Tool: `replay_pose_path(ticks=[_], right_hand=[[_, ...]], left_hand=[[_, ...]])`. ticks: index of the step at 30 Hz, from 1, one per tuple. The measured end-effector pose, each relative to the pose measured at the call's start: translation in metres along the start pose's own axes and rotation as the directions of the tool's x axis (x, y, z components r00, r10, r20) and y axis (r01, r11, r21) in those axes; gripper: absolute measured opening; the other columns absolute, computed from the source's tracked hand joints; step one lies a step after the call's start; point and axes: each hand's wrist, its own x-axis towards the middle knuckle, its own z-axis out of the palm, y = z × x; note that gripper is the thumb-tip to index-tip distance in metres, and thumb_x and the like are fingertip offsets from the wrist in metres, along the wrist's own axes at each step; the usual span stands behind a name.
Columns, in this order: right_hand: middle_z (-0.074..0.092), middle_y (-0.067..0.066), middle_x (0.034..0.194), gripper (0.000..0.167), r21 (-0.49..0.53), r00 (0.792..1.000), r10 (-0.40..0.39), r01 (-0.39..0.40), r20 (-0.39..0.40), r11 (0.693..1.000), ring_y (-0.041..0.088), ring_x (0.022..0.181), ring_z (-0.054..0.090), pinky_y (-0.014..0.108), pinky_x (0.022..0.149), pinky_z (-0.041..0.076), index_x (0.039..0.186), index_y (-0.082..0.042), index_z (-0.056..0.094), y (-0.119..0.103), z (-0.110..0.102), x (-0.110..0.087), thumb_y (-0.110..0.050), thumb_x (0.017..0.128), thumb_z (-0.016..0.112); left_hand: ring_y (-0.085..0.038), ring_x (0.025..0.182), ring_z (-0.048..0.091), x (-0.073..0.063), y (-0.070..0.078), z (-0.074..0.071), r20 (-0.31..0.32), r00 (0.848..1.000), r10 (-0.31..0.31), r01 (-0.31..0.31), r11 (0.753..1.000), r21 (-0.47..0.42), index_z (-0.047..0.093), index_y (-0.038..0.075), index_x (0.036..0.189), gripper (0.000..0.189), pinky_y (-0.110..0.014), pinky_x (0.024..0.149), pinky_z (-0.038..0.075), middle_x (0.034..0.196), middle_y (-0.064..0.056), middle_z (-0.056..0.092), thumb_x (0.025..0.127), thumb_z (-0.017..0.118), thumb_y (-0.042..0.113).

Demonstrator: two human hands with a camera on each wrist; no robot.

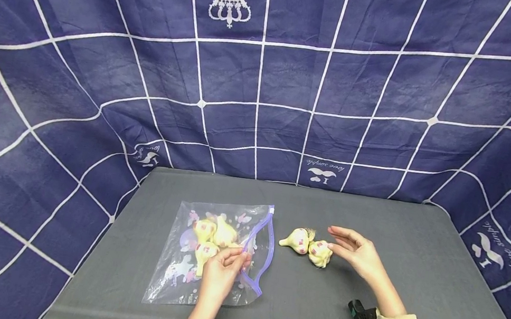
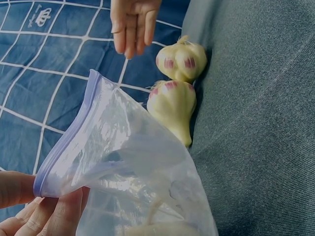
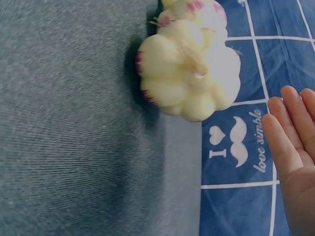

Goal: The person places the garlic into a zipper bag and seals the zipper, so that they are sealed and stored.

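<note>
My left hand [image 1: 225, 262] pinches the purple-edged mouth of a clear zip bag [image 1: 164, 281], thumb on one side and fingers on the other in the left wrist view. Inside the flowered bag lie several garlic bulbs [image 1: 225, 233], and its mouth gapes toward the right. Two more garlic bulbs lie side by side on the table: one [image 1: 298, 240] with its stem pointing left, the other [image 1: 320, 253] nearer my right hand. That right hand [image 1: 356, 252] hovers just beside the nearer bulb, fingers extended and holding nothing. In the right wrist view the same bulb [image 3: 189, 73] stands apart from the fingers.
A grey cloth covers the table [image 1: 313, 315]. Blue fabric [image 1: 289, 78] with white grid lines hangs behind it and along both sides. Black straps with small devices [image 1: 361, 312] sit at both wrists.
</note>
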Motion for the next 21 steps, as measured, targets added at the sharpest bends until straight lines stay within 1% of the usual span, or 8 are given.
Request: replay_pose_path(ticks=[2,5,8,11,14,16,18,21], right_hand=[[0.067,-0.019,0.113,0.049,-0.019,1.000,0.020,-0.021,-0.009,1.000,-0.011,0.106,0.061,0.016,0.097,0.049,0.129,0.012,0.055,0.002,0.000,-0.001,-0.006,0.087,0.073],[0.068,0.005,0.124,0.050,-0.048,0.998,0.053,-0.053,-0.018,0.997,-0.011,0.107,0.060,0.017,0.098,0.049,0.130,0.009,0.056,0.004,0.002,-0.003,-0.010,0.087,0.074],[0.058,0.023,0.136,0.053,-0.092,0.995,0.093,-0.094,-0.021,0.991,-0.003,0.116,0.059,0.015,0.100,0.046,0.133,0.005,0.055,0.005,0.003,-0.005,-0.015,0.088,0.074],[0.053,0.022,0.142,0.057,-0.148,0.991,0.132,-0.135,-0.027,0.980,0.017,0.129,0.055,0.017,0.104,0.044,0.136,0.001,0.053,0.007,0.005,-0.007,-0.020,0.088,0.075],[0.051,0.022,0.144,0.060,-0.174,0.988,0.150,-0.152,-0.028,0.973,0.035,0.136,0.047,0.028,0.109,0.042,0.138,0.002,0.050,0.010,0.008,-0.007,-0.020,0.088,0.075],[0.050,0.024,0.145,0.063,-0.179,0.987,0.155,-0.158,-0.030,0.971,0.039,0.137,0.044,0.037,0.112,0.039,0.139,0.004,0.048,0.012,0.010,-0.007,-0.019,0.087,0.075],[0.048,0.025,0.146,0.065,-0.182,0.985,0.166,-0.170,-0.035,0.969,0.040,0.138,0.042,0.043,0.113,0.036,0.140,0.005,0.046,0.013,0.012,-0.006,-0.018,0.087,0.076],[0.046,0.027,0.147,0.069,-0.199,0.983,0.180,-0.184,-0.040,0.962,0.042,0.139,0.041,0.047,0.114,0.035,0.141,0.008,0.043,0.016,0.016,-0.006,-0.018,0.087,0.075]], left_hand=[[-0.023,0.081,0.076,0.000,0.000,0.000,0.001,1.000,-0.009,0.009,1.000,-0.014,0.069,-0.007,0.103,0.021,-0.018,0.068,0.058,0.093,-0.020,0.075,0.089,0.069,0.008],[-0.025,0.082,0.076,-0.001,0.000,0.000,0.002,1.000,-0.015,0.015,0.999,-0.032,0.068,-0.008,0.104,0.022,-0.018,0.069,0.058,0.094,-0.022,0.075,0.089,0.069,0.007],[-0.024,0.082,0.076,0.000,0.000,0.000,0.002,1.000,-0.023,0.023,0.999,-0.036,0.068,-0.008,0.104,0.021,-0.018,0.069,0.058,0.094,-0.022,0.075,0.089,0.069,0.007],[-0.021,0.080,0.076,0.000,-0.001,0.000,0.000,1.000,-0.024,0.024,0.999,-0.028,0.068,-0.008,0.104,0.021,-0.018,0.069,0.058,0.093,-0.021,0.075,0.089,0.069,0.007],[-0.021,0.080,0.076,-0.001,-0.002,0.000,0.002,1.000,-0.018,0.018,1.000,-0.025,0.068,-0.008,0.104,0.021,-0.017,0.068,0.058,0.093,-0.021,0.075,0.089,0.069,0.007],[-0.022,0.079,0.076,-0.001,-0.003,0.000,0.004,1.000,-0.006,0.006,1.000,-0.026,0.068,-0.009,0.104,0.021,-0.018,0.067,0.058,0.092,-0.022,0.075,0.089,0.069,0.006],[-0.022,0.079,0.076,-0.001,-0.002,0.000,0.005,1.000,-0.004,0.005,1.000,-0.025,0.068,-0.009,0.103,0.021,-0.018,0.067,0.058,0.092,-0.022,0.075,0.089,0.068,0.006],[-0.020,0.079,0.076,-0.001,-0.002,0.000,0.003,1.000,-0.009,0.009,1.000,-0.021,0.069,-0.008,0.103,0.020,-0.017,0.067,0.058,0.092,-0.021,0.075,0.089,0.068,0.007]])
